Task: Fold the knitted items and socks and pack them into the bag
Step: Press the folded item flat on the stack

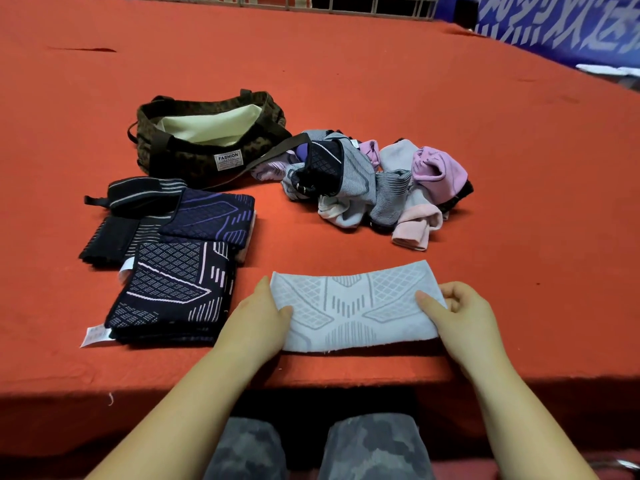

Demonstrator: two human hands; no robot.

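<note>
A pale knit [356, 308] is pinched flat at its ends by the left hand [258, 318] and right hand [464, 315], folded pieces [173, 258] lie beside the left, while a pile [374, 181] and unpacked bag [207, 140] remain beyond.

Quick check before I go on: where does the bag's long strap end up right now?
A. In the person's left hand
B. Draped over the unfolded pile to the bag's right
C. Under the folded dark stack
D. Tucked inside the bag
B: the bag's dark strap runs rightward from it and lies across the near edge of the unfolded pile.
</note>
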